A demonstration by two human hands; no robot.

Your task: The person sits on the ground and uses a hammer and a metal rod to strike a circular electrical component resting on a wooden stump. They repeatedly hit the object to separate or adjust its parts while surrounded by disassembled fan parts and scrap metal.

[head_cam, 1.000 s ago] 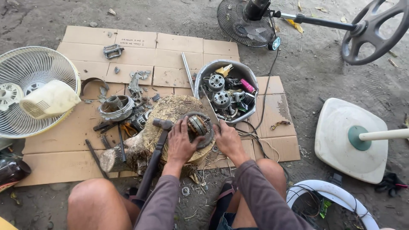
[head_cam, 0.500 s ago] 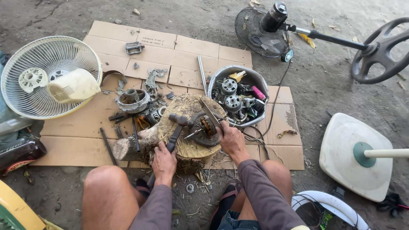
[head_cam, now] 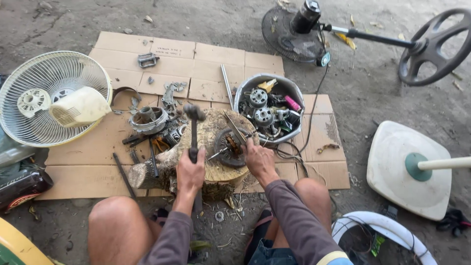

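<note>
Head view, only one. Person squats on the ground, knees at the near edge, working over a round wooden stump (head_cam: 211, 147) that serves as the surface, set on flattened cardboard (head_cam: 206, 61).

Left hand (head_cam: 190, 172) clenched round the handle of a hammer (head_cam: 194, 128), head raised over the far-left part of the stump, not touching anything. Right hand (head_cam: 259, 161) grips a flat metal chisel (head_cam: 234, 128), angled down so its tip meets the fan motor (head_cam: 229, 146) lying on the stump just left of that hand.

Progress, judging by layout: motor is already out of its fan and bared to windings and core, shaft sticking out to the left. Windings look not yet cut free; chisel sits on them, hammer up. So stripping this unit looks midway.

Around it: metal basin (head_cam: 267, 105) right-far of the stump, full of other stripped motor parts. A round metal housing (head_cam: 147, 119) and loose scrap left of the stump. White fan guard (head_cam: 46, 98) with a cream motor cover far left. Dark fan head on a pole (head_cam: 304, 24) at the far side, white fan base (head_cam: 409, 167) right.
</note>
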